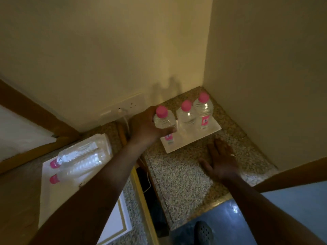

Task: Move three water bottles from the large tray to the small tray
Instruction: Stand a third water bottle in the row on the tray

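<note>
Three clear water bottles with pink caps stand upright on the small white tray (182, 144) in the corner. My left hand (146, 126) is wrapped around the leftmost bottle (163, 119), whose base rests on the tray's left end. The middle bottle (185, 115) and the right bottle (203, 112) stand free beside it. My right hand (219, 160) lies flat on the granite counter, fingers spread, just in front of the tray. On the left, the large white tray (53, 200) holds two bottles (77, 156) lying on their sides, pink caps toward me.
Speckled granite counter (178, 179) fills the corner between two cream walls. A wall socket (123, 105) with a white cable sits behind my left hand. A dark gap (146, 188) splits the two counter sections. Blue floor and a shoe show at bottom right.
</note>
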### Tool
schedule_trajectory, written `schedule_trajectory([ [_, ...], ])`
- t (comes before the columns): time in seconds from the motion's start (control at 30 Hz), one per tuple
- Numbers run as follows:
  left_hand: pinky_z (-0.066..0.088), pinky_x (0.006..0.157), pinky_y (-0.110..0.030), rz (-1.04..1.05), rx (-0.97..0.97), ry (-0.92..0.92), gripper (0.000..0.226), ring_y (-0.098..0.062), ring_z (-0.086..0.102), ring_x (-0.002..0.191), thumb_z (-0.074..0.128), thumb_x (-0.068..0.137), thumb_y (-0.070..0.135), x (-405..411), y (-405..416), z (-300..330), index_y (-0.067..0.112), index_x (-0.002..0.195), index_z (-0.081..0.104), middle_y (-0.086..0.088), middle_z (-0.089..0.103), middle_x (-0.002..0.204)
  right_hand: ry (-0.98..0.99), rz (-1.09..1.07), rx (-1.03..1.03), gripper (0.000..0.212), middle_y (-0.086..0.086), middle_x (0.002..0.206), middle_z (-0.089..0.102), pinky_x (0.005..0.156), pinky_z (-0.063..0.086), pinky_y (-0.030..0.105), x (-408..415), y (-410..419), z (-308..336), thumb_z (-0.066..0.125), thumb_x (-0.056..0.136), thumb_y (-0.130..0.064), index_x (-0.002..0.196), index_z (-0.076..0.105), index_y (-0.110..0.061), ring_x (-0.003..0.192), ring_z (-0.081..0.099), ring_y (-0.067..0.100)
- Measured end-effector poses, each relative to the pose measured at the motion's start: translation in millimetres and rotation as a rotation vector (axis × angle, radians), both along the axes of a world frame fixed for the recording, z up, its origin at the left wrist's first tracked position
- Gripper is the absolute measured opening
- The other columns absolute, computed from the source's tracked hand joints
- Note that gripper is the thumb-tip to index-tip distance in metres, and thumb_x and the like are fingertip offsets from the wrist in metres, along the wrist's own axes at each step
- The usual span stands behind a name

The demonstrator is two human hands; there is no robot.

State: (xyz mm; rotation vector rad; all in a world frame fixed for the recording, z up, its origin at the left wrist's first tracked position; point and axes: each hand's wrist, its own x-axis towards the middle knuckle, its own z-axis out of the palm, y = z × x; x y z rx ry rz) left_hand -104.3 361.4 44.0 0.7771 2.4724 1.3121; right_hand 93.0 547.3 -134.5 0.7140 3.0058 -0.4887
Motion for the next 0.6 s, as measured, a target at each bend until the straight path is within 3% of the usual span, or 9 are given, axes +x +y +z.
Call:
schedule_trajectory([
  [0.07, 0.045, 0.065, -0.004, -0.031, 0.01, -0.007, 0.058, 0.019, 0.06, 0.082, 0.095, 0.054, 0.025, -1.9, 7.9, -9.6, 0.038, 0.096, 0.056, 0.021, 0.064, 0.089, 0.004, 0.008, 0.002, 0.087, 0.019, 0.162, 0.019, 0.121, 0.006, 0.052, -0.3, -1.7, -0.3, 0.022, 0.09, -0.077, 0.152, 0.03, -0.017, 0.15, 0.009, 0.034],
  [0.17, 0.045, 0.07, -0.009, -0.05, -0.019, -0.022, 0.065, 0.007, 0.059, 0.09, 0.094, 0.056, 0.033, -5.9, 17.7, -18.1, 0.035, 0.109, 0.057, 0.022, 0.062, 0.099, 0.012, -0.006, -0.004, 0.084, 0.016, 0.163, 0.016, 0.119, -0.006, 0.045, 0.7, -0.4, -1.8, 0.027, 0.092, -0.076, 0.153, 0.029, -0.018, 0.151, 0.003, 0.031],
  [0.33, 0.043, 0.072, -0.01, -0.04, -0.046, 0.021, 0.072, -0.015, 0.063, 0.103, 0.094, 0.057, 0.031, -14.5, 16.9, -31.9, 0.015, 0.12, 0.062, 0.001, 0.068, 0.111, 0.009, 0.002, 0.015, 0.085, 0.015, 0.164, 0.014, 0.119, -0.013, 0.04, -0.9, -1.8, -2.2, 0.024, 0.092, -0.077, 0.153, 0.028, -0.018, 0.151, -0.001, 0.027],
  [0.4, 0.043, 0.069, -0.007, -0.03, -0.036, 0.013, 0.071, -0.016, 0.064, 0.1, 0.094, 0.057, 0.029, -16.7, 17.4, -34.6, 0.013, 0.118, 0.063, 0.0, 0.068, 0.108, 0.004, -0.001, 0.011, 0.086, 0.015, 0.164, 0.013, 0.12, -0.011, 0.042, -1.3, -2.0, -1.8, 0.023, 0.092, -0.078, 0.153, 0.027, -0.018, 0.152, -0.002, 0.027],
  [0.53, 0.046, 0.071, -0.014, -0.014, -0.028, -0.005, 0.071, -0.013, 0.064, 0.098, 0.095, 0.055, 0.03, -18.3, 18.5, -35.2, 0.016, 0.117, 0.063, 0.001, 0.069, 0.107, 0.001, -0.003, 0.02, 0.087, 0.015, 0.164, 0.014, 0.118, -0.015, 0.038, -2.4, -2.6, 2.0, 0.02, 0.092, -0.079, 0.153, 0.029, -0.017, 0.151, -0.002, 0.025],
  [0.6, 0.046, 0.069, -0.009, -0.015, -0.011, -0.019, 0.07, -0.013, 0.065, 0.096, 0.095, 0.054, 0.029, -17.6, 18.0, -35.8, 0.015, 0.114, 0.063, 0.0, 0.07, 0.106, -0.014, -0.002, 0.025, 0.088, 0.014, 0.164, 0.011, 0.117, -0.018, 0.037, -2.5, -2.9, 2.1, 0.018, 0.091, -0.08, 0.153, 0.026, -0.018, 0.151, -0.004, 0.024],
])
